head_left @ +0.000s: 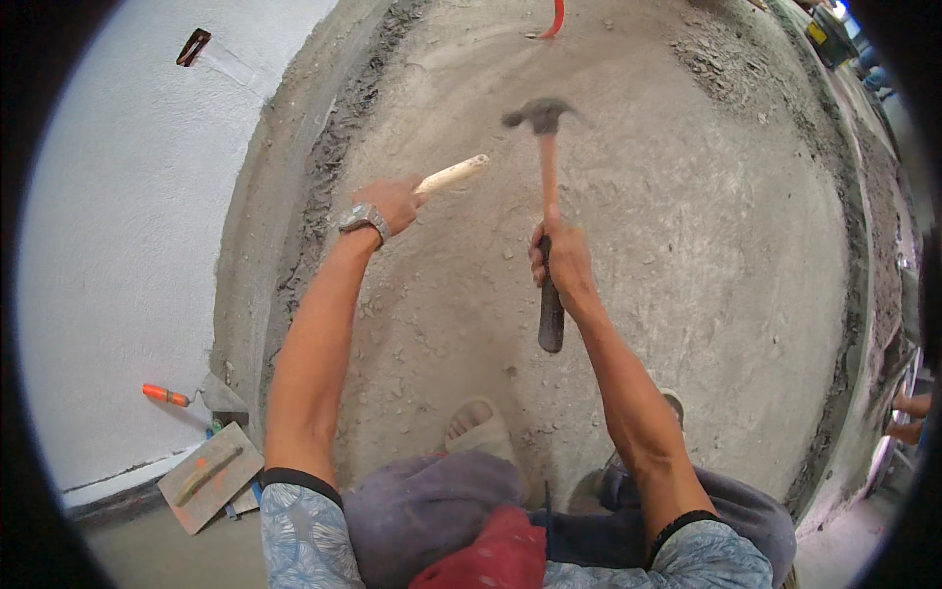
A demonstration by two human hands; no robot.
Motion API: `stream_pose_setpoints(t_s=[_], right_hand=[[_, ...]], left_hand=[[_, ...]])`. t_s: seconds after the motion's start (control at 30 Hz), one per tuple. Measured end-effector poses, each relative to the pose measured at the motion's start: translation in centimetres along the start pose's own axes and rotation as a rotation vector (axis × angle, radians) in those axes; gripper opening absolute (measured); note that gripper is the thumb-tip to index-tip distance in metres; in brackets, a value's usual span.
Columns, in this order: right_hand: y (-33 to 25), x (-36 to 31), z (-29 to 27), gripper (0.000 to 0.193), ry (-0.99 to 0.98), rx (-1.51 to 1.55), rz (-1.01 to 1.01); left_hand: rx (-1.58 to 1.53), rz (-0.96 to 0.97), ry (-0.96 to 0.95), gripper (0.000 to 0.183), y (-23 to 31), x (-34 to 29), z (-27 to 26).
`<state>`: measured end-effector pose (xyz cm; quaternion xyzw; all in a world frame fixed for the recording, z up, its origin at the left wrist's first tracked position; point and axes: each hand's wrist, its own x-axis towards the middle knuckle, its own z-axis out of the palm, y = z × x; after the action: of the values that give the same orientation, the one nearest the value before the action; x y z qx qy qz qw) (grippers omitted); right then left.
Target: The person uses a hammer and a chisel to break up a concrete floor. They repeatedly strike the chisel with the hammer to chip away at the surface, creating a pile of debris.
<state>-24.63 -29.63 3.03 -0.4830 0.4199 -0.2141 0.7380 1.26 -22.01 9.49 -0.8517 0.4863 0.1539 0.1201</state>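
Note:
My left hand [394, 203], with a metal watch at its wrist, is closed round a pale wooden stick [453, 174]. The stick's free end points up and to the right; what lies beyond my fist on its other side is hidden. In my right hand [566, 257] is a claw hammer [549, 167], gripped partway along its handle. Its dark head is raised, slightly blurred, and apart from the stick. The black lower grip sticks out below my fist. Both hands are over a rough grey concrete floor [687, 265] strewn with grit.
A white wall [137, 226] with a small box opening stands at left. Near its foot lie an orange-handled trowel [167, 395] and a flat float [210, 479]. Rubble [736, 59] lies at far right, a red curved bar [556, 18] far ahead. Another person's limb [911, 417] shows at right.

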Motion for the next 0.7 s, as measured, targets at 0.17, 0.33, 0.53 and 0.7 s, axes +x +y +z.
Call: stream_pose_setpoints(t_s=[0.17, 0.33, 0.53, 0.7], right_hand=[[0.2, -0.2, 2.2, 0.055, 0.109, 0.141, -0.26], [1.3, 2.0, 1.6, 0.052, -0.034, -0.062, 0.341], [0.9, 1.5, 1.7, 0.055, 0.066, 0.208, -0.041], [2.3, 1.3, 3.6, 0.056, 0.023, -0.037, 0.021]], left_hand=[[0.002, 0.03, -0.011, 0.035, 0.1, 0.5, 0.5], [0.005, 0.034, -0.046, 0.034, -0.2, 0.9, 0.6], [0.017, 0.042, -0.008, 0.03, -0.3, 0.7, 0.5], [0.043, 0.042, -0.019, 0.032, -0.1, 0.8, 0.1]])
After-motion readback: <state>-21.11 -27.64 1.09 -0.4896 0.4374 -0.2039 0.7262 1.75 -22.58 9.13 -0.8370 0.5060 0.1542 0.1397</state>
